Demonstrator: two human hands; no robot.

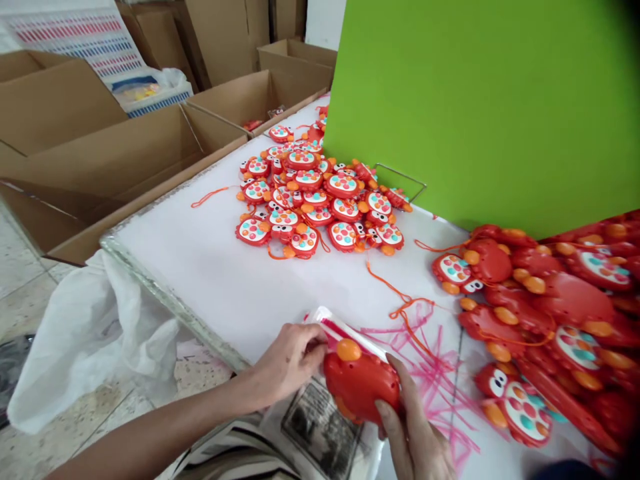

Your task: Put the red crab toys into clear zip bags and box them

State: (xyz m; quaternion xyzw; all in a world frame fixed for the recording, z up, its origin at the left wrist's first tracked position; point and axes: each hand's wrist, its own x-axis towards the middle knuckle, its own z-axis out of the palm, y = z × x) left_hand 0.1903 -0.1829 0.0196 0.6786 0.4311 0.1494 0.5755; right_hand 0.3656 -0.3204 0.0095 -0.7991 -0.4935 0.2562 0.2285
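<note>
My right hand (417,427) grips a red crab-shaped toy (363,387), its plain back facing up and an orange knob at its upper edge. Beside the toy's left end, the fingers of my left hand (293,360) are pinched together; what lies between them is hidden. A white plastic packet with pink stripes (325,319) lies just behind the toy. Under both hands, near my lap, rests a clear plastic bag with a black printed panel (320,427).
Similar toys with coloured buttons form a pile (310,193) mid-table and another (550,300) at right. A green board (480,107) stands behind. Open cardboard boxes (125,160) line the left edge. Orange cords (400,293) and pink strands (435,373) lie on the white table (200,267).
</note>
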